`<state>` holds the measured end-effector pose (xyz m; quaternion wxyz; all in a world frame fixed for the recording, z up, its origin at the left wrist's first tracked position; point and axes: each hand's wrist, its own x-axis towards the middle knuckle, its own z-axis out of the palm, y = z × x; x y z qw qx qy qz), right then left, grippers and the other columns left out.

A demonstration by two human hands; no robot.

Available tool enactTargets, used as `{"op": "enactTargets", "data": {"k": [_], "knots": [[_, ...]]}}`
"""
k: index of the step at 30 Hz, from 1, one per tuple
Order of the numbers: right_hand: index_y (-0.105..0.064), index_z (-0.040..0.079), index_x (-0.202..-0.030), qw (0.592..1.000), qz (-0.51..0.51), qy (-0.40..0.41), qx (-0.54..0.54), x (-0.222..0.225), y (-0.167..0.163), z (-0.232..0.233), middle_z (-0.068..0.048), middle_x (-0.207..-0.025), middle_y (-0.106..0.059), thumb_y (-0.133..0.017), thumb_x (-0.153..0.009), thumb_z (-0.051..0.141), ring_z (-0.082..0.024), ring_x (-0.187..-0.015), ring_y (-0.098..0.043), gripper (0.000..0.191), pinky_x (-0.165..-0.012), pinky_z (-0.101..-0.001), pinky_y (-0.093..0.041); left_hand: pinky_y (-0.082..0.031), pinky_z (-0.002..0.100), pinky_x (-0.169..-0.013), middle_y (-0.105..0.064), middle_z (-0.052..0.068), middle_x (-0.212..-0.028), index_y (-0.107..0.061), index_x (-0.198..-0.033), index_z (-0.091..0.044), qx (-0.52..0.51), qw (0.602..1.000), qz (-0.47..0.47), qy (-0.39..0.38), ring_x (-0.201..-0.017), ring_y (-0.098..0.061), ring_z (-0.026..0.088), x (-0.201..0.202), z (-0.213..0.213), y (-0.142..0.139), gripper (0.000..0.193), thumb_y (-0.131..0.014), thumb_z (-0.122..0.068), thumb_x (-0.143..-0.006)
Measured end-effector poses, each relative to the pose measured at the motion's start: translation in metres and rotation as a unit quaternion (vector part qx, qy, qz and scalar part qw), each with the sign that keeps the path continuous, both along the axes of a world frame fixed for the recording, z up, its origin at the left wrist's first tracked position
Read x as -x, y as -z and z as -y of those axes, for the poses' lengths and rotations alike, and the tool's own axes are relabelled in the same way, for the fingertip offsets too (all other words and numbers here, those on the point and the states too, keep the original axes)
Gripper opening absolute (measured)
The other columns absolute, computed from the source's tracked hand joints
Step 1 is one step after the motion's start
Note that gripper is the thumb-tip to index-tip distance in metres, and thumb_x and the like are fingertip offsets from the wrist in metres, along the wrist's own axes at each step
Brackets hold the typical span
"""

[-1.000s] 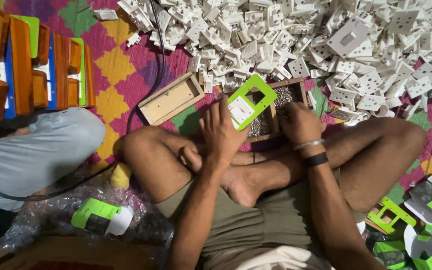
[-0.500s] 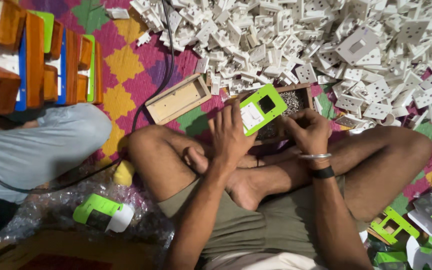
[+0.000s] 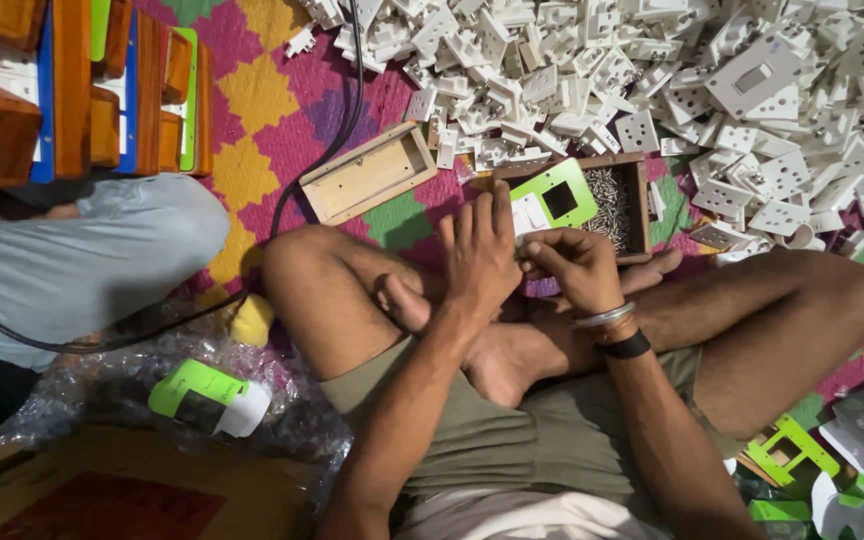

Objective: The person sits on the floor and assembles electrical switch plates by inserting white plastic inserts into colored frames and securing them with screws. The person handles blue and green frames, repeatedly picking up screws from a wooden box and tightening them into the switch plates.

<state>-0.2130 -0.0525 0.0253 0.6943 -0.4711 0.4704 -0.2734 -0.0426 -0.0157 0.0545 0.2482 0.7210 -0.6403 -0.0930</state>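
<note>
My fingers [image 3: 527, 245] pinch a smooth green-and-white plastic plate [image 3: 555, 198] over a raw wooden tray [image 3: 642, 205] of shiny metal screws [image 3: 610, 200]; matt white plastic parts [image 3: 652, 70] lie heaped on woven cloth mat [image 3: 262, 110].

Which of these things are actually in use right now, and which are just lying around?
In use:
left hand
right hand
green and white switch plate
wooden box of screws

Lying about:
empty wooden box
heap of white socket parts
black cable

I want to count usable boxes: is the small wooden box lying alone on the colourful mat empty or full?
Empty. The small wooden box lies open side up, and only its bare pale inside bottom shows.
</note>
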Motion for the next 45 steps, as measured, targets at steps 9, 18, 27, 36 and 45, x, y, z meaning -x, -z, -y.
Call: {"op": "enactTargets", "data": {"k": [9,18,27,36,45], "knots": [[-0.072,-0.007,-0.109,0.998,-0.040,0.045,0.033,-0.006,0.001,-0.005,-0.010,-0.091,-0.076,-0.070,-0.097,0.004,-0.013,-0.075,-0.073,0.016,-0.069,-0.0261,-0.061,-0.039,0.050,-0.092,-0.056,0.018,-0.128,-0.045,-0.146,0.005,0.001,1.000,0.020,0.004,-0.114,-0.054,0.032,0.003,-0.001,0.006,0.080,-0.070,-0.006,-0.071],[-0.072,-0.007,-0.103,0.995,-0.068,0.054,0.045,-0.012,-0.005,-0.007,-0.009,-0.087,-0.076,-0.070,-0.096,0.004,-0.012,-0.074,-0.073,0.013,-0.067,-0.0252,-0.062,-0.038,0.050,-0.090,-0.057,0.016,-0.128,-0.046,-0.146,0.004,-0.009,0.999,0.033,0.003,-0.111,-0.054,0.031,0.003,-0.002,0.012,0.075,-0.069,-0.005,-0.075],[-0.059,-0.003,-0.071,0.974,-0.189,0.109,0.057,-0.019,0.004,-0.011,-0.008,-0.062,-0.063,-0.087,-0.089,0.017,-0.009,-0.048,-0.053,0.038,-0.042,-0.0248,-0.039,-0.040,0.055,-0.095,-0.058,0.013,-0.123,-0.047,-0.147,-0.002,-0.013,0.999,-0.028,-0.035,-0.111,-0.056,0.033,-0.002,-0.001,0.001,0.086,-0.076,-0.015,-0.067],[-0.074,0.004,-0.098,0.821,-0.410,0.057,0.393,0.024,-0.023,0.024,-0.013,-0.085,-0.071,-0.076,-0.092,0.015,-0.029,-0.070,-0.067,0.012,-0.065,-0.0416,-0.053,-0.043,0.059,-0.087,-0.060,0.011,-0.122,-0.049,-0.144,-0.007,-0.016,0.995,-0.023,-0.098,-0.112,-0.057,0.032,-0.015,0.002,-0.007,0.097,-0.093,-0.040,-0.063],[-0.077,0.013,-0.095,0.812,-0.464,-0.058,0.349,0.027,-0.007,0.036,-0.012,-0.096,-0.071,-0.067,-0.084,0.010,-0.038,-0.086,-0.068,0.015,-0.074,-0.0501,-0.054,-0.041,0.057,-0.091,-0.060,0.012,-0.126,-0.047,-0.144,-0.005,-0.020,0.997,-0.049,-0.056,-0.115,-0.056,0.033,-0.008,0.004,-0.005,0.095,-0.092,-0.041,-0.068]]}}
